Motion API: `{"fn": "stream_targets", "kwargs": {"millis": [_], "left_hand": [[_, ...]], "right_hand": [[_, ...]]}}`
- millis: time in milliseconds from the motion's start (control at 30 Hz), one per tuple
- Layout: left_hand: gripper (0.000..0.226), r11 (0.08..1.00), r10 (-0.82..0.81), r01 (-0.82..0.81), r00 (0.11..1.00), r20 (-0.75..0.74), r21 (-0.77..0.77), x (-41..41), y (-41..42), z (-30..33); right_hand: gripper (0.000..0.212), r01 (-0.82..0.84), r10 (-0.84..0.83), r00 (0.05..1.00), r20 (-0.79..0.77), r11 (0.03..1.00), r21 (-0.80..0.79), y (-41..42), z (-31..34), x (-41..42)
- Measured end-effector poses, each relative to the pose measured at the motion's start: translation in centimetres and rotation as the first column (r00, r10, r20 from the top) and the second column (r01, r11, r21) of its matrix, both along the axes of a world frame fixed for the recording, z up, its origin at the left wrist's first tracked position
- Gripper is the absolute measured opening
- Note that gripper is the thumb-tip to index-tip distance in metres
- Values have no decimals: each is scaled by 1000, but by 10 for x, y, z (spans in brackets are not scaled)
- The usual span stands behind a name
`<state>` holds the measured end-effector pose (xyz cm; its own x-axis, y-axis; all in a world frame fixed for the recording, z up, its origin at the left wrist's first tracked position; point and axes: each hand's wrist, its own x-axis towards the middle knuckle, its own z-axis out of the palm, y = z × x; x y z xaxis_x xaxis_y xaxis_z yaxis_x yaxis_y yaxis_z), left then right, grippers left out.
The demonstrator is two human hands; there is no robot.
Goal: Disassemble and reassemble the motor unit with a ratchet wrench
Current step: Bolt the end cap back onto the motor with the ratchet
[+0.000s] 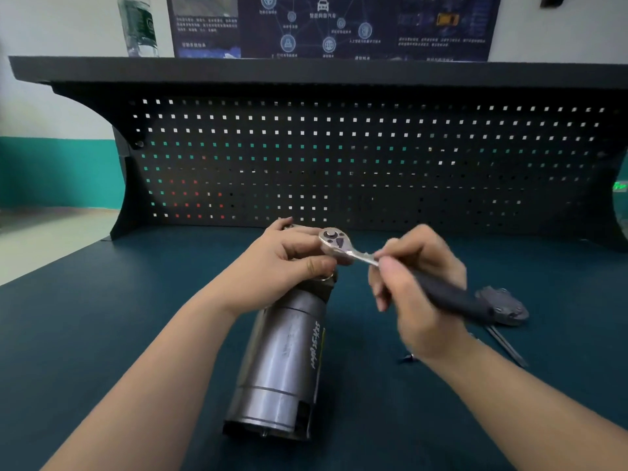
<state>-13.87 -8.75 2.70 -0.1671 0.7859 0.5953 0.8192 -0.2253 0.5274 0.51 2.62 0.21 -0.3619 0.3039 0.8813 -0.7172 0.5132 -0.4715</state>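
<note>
Right hand curls its grip round the ratchet wrench handle, wrist cocked; left hand clamps the far end of the motor unit, lying lengthwise on the green surface, wrench head seated beside its fingertips.

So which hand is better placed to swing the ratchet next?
Probably the right hand: its grip is already round the ratchet wrench handle, clear of the motor unit. The left hand holds the motor's far end by the wrench head, likely steadying it.

Both grips curled (left, right), forearms converging.
</note>
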Motion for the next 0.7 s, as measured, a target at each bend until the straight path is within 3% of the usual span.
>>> {"fn": "stream_targets", "kwargs": {"millis": [33, 67, 100, 133, 167, 200, 233, 267, 300, 333, 367, 400, 433, 500, 533, 600, 633, 700], "left_hand": [[18, 1000, 6, -6, 1000, 11, 5, 0, 0, 0], [17, 1000, 15, -16, 1000, 14, 12, 1, 1, 0], [16, 999, 32, -32, 999, 6, 23, 2, 3, -1], [15, 998, 53, -53, 999, -5, 36, 3, 4, -2], [15, 996, 74, -73, 997, -9, 51, 4, 6, -3], [14, 994, 88, -88, 996, 0, 66, 4, 6, -4], [15, 992, 95, -96, 995, 18, 76, 4, 7, -5], [15, 992, 96, -98, 995, 33, 84, 3, 6, -5], [16, 992, 94, -97, 995, 39, 86, 3, 6, -5], [16, 992, 88, -91, 996, 33, 82, 3, 5, -5], [14, 995, 74, -75, 997, 19, 70, 2, 4, -4], [15, 997, 51, -50, 999, 0, 50, 2, 3, -3], [16, 999, 24, -24, 1000, -17, 27, 2, 2, -2], [18, 1000, -7, 6, 1000, -13, -3, 0, -1, 0], [18, 1000, -10, 10, 1000, 7, -6, -1, -2, 0], [17, 1000, -3, 3, 999, 51, 3, 1, -1, 1], [16, 1000, 11, -12, 998, 57, 15, 3, 0, 1], [15, 998, 53, -55, 998, 41, 43, 5, 3, -1]], "right_hand": [[11, -207, 232, 972, 37, 921, -329, 3, 7, -1], [13, -336, 414, 910, -8, 726, -600, 8, 12, -4], [13, -380, 503, 860, -84, 521, -765, 12, 15, -7], [14, -367, 515, 848, -125, 399, -840, 12, 15, -10], [15, -355, 503, 853, -138, 364, -861, 11, 14, -11], [17, -347, 462, 878, -127, 431, -833, 9, 9, -10], [19, -320, 380, 920, -98, 582, -747, 4, 3, -9], [19, -227, 232, 970, -64, 792, -566, -3, -2, -5], [15, -48, 31, 998, -63, 958, -282, -10, -8, -2], [10, 141, -138, 984, -109, 990, 24, -14, -13, -1], [9, 270, -230, 957, -178, 929, 253, -15, -19, -2], [11, 297, -241, 950, -197, 890, 345, -13, -22, -3], [10, 243, -205, 967, -150, 921, 306, -13, -20, -2], [13, -50, 52, 998, 26, 995, -83, -8, -3, 1], [14, -229, 267, 961, 69, 910, -345, -3, 7, 1], [8, -370, 564, 826, 14, 562, -740, 10, 23, -2], [7, -353, 609, 793, -18, 435, -828, 15, 27, -5], [13, -325, 597, 801, -50, 362, -874, 17, 26, -8]]}}
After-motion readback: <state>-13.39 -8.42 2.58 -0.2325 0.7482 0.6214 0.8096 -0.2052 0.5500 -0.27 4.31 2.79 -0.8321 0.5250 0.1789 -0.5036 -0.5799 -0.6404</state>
